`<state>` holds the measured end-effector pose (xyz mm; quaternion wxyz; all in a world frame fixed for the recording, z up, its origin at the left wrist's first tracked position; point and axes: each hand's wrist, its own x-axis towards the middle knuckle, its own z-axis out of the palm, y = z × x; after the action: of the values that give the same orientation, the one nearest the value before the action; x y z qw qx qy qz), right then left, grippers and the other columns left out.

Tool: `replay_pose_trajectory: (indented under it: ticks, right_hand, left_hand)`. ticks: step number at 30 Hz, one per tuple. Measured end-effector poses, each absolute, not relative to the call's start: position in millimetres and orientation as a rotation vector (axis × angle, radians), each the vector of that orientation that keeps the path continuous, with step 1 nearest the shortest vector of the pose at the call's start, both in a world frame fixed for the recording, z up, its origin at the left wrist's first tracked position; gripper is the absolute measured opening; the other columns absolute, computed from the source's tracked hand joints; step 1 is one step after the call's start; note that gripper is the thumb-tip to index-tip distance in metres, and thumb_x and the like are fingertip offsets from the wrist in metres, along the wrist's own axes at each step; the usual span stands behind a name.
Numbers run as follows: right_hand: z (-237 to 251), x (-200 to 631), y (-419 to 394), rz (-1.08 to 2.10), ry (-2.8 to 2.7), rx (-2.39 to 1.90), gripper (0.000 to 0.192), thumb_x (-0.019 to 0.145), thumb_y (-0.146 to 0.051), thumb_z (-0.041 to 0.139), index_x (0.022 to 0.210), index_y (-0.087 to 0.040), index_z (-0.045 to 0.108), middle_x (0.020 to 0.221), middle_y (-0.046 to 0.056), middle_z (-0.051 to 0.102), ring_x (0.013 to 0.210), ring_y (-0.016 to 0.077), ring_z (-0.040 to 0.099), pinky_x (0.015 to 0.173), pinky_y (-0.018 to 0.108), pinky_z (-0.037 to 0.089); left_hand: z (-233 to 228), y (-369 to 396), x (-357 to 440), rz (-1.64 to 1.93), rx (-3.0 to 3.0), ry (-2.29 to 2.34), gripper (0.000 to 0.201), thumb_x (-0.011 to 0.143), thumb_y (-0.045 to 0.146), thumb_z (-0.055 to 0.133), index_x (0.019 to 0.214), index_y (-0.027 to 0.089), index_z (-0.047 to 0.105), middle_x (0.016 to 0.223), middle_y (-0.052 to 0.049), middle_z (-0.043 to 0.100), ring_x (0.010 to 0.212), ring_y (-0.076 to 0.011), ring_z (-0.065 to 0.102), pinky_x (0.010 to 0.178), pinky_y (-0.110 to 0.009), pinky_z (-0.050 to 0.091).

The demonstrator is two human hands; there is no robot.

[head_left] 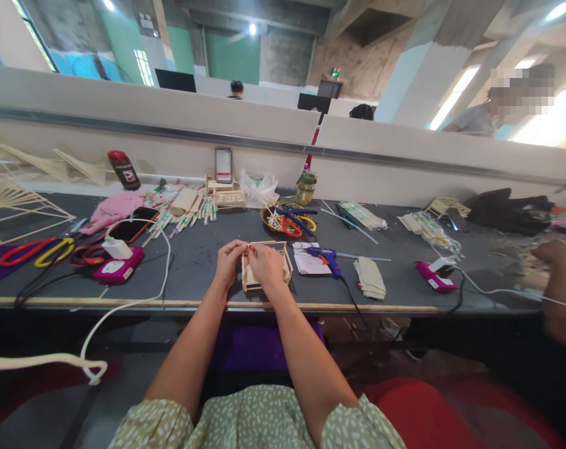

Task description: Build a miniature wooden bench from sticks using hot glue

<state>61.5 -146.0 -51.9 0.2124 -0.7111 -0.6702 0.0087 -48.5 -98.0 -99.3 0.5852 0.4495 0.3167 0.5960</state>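
Head view: small stick-built frame box (283,269) sitting at frame centre on the dark table (208,249), long axis running left to right, open side facing up. Left hand (230,262) and right hand (265,265) are meeting at its top rail, fingertips pinching it, forearms converging upward. Blue glue gun (326,256) lying just right.

A small stick frame (264,267) of pale wooden sticks sits at the centre of the frame, just below the middle, on the dark surface (194,262) near its front edge. It is box-shaped and open on top, with slatted sides of thin sticks set side by side. It stands upright and roughly square to the edge. Its left side and near rim are covered, so only the left slats, the far top rail and the right wall show; it appears unfinished, though the view is too small to be sure.
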Motion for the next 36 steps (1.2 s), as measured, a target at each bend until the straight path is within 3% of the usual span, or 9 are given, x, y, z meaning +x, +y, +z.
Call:
replay_pose_trajectory:
  ticks: [36]
  right_hand:
    - [-55.6, 57.0, -144.8, 0.050, -1.822, -1.998, 0.028, 0.096, -0.036, 0.042, 0.095, -0.027, 0.068, 0.091, 0.003, 0.074, 0.085, 0.0190, 0.068, 0.072, 0.026, 0.042]
  left_hand:
    - [-101.8, -95.9, -48.2, 1.393, 1.021, 0.740, 0.012, 0.061, 0.023, 0.072, 0.071, 0.018, 0.071, 0.066, 0.001, 0.066, 0.057, -0.0113, 0.055, 0.058, -0.023, 0.042]
